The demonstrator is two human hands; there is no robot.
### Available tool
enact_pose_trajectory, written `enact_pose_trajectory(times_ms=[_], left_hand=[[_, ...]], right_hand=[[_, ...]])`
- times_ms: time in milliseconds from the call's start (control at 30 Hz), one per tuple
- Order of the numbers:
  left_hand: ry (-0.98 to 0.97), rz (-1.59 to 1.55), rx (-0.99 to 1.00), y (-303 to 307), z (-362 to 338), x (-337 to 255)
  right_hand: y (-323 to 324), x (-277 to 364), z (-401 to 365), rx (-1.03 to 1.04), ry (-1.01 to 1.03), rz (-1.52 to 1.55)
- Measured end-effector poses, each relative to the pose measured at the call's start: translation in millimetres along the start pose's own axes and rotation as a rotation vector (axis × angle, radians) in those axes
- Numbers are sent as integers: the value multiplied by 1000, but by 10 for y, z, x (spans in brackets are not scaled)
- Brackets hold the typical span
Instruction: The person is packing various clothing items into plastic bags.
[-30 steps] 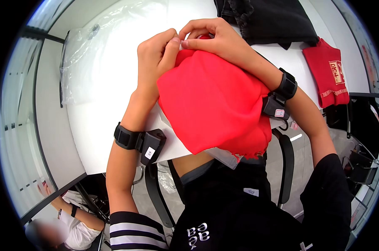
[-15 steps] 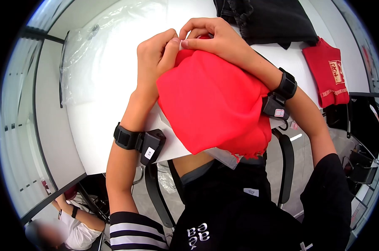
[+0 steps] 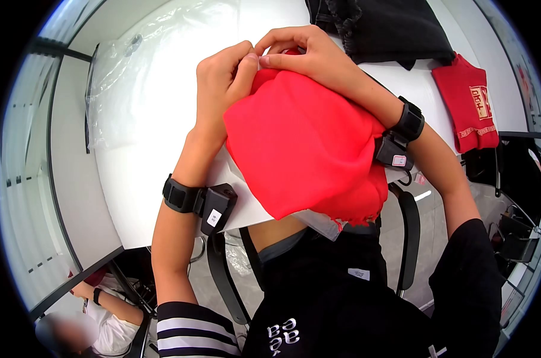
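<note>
A bright red fringed scarf [image 3: 303, 140] is bunched in front of me, draped over the near table edge, with its fringe hanging by my lap. At its far end, my left hand [image 3: 226, 74] is closed, thumb and fingers pinching the gathered cloth. My right hand [image 3: 309, 52] meets it there with bent fingers, also pinching the scarf's far end. The two sets of fingertips nearly touch. What lies exactly between them is too small to make out. Under the scarf's near edge, a clear plastic piece [image 3: 321, 225] sticks out.
Clear plastic wrapping [image 3: 142, 77] lies on the white table [image 3: 163, 173] at the left. Folded black denim [image 3: 396, 30] is at the back right, beside a folded red cloth with gold print [image 3: 461, 101]. Another person [image 3: 112, 322] sits at lower left. Chair armrests [image 3: 409, 238] flank me.
My hands and the scarf stay almost in place, with only tiny finger shifts at the pinch. The other person's arm at lower left has moved slightly.
</note>
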State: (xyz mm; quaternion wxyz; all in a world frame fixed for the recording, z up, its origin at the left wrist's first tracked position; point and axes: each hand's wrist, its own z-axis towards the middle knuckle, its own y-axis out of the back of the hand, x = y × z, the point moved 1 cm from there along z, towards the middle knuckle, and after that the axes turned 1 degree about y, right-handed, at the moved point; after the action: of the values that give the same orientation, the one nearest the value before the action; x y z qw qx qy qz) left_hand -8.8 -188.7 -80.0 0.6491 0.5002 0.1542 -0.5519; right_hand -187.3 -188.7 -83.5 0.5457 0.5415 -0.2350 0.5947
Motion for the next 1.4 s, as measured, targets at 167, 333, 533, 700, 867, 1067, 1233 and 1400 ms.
enact_pose_trajectory(times_ms=[167, 333, 533, 700, 867, 1067, 1233, 1400], left_hand=[[18, -3, -10, -3, -1, -16], [1, -4, -15, -1, 1, 5], [20, 22, -50, -3, 5, 21], [40, 29, -92, -29, 20, 44], [82, 33, -51, -20, 34, -23], [35, 68, -21, -18, 32, -4], [11, 90, -29, -23, 31, -6], [28, 82, -15, -28, 31, -16]], right_hand=[[-1, 10, -5, -4, -1, -2], [-3, 31, -5, 2, -30, 21], [-9, 21, -3, 4, 4, -6], [-6, 11, -8, -12, -33, -2], [-11, -38, 0, -56, -15, -23], [-12, -39, -2, -57, -7, -33], [-21, -68, -4, -62, -13, -15], [-10, -61, -7, -44, -15, 10]])
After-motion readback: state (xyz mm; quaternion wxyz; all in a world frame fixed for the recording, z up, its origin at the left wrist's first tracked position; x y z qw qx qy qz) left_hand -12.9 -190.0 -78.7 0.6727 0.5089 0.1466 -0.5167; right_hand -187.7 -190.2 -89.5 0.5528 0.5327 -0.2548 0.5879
